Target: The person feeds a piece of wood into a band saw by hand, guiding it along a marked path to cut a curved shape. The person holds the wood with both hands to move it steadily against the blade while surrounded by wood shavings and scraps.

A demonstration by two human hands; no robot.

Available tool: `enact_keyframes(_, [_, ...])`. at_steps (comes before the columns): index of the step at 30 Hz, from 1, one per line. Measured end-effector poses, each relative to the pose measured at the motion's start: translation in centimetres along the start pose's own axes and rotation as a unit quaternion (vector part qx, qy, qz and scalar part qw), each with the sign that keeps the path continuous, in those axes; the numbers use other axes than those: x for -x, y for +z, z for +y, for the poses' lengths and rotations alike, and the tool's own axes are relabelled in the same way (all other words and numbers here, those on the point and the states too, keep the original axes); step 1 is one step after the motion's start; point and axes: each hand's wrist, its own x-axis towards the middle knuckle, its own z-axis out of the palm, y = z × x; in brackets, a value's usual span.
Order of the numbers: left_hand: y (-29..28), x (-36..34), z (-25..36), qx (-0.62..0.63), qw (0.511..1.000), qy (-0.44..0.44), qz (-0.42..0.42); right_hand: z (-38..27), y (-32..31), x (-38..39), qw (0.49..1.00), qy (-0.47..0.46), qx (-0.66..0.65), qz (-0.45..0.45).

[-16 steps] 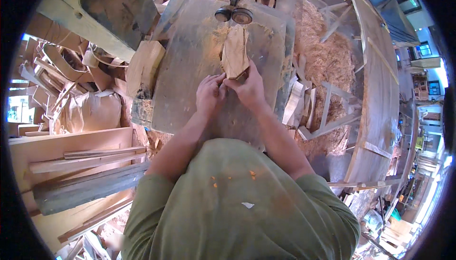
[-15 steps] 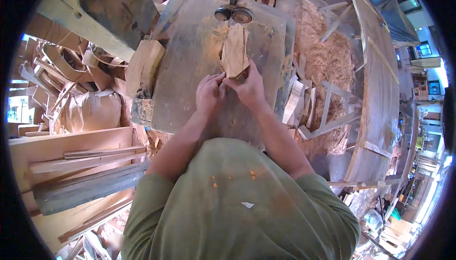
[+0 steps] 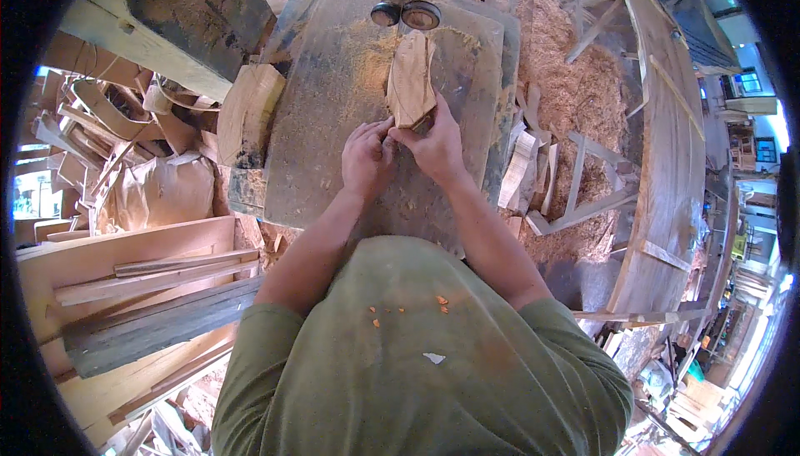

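Note:
A pale wood block (image 3: 410, 81) with a curved side and dark, rough edges lies on the dusty metal machine table (image 3: 321, 123). Its far end is just short of two black guide wheels (image 3: 406, 14) on a machine post. My right hand (image 3: 437, 146) grips the near right corner, thumb at the near end and fingers along the side. At the near left corner, my left hand (image 3: 367, 159) is closed, its fingertips pressed against the block and close to my right thumb. The undersides of the fingers are hidden.
Another thick wood piece (image 3: 250, 110) rests at the table's left edge, below the machine's pale frame (image 3: 158, 31). Offcuts and a full sack (image 3: 167, 189) crowd the left. Sawdust (image 3: 567, 81) is heaped on the right, beside scrap strips and a long leaning board (image 3: 662, 156).
The whole view has shifted slightly, so the table and wheels appear a little higher. My hands keep their hold, and the block shows little or no movement relative to the wheels.

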Motion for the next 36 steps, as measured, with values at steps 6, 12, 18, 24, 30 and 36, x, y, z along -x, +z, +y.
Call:
enact_keyframes(6, [0.0,0.0,-0.2,0.002,1.000,-0.003,-0.006,0.4,0.2,0.0,1.000,-0.010,-0.002,0.005])
enact_keyframes(12, [-0.1,-0.1,0.0,0.020,1.000,-0.003,-0.008,0.8,0.2,-0.1,1.000,-0.005,-0.001,0.003])
enact_keyframes(18, [0.0,-0.1,-0.2,0.014,1.000,0.005,0.011,0.3,0.1,-0.2,1.000,0.004,-0.018,-0.003])
enact_keyframes(24, [0.5,-0.1,-0.5,0.029,0.999,0.003,0.019,0.0,0.2,-0.1,1.000,-0.001,0.014,0.007])
enact_keyframes(30, [0.6,-0.2,-0.9,0.023,0.999,0.013,0.024,0.3,0.4,-0.1,1.000,0.001,-0.005,0.015])
enact_keyframes(36, [0.0,0.1,-1.6,0.031,1.000,0.002,0.001,-0.2,0.4,0.4,1.000,-0.004,0.025,0.008])
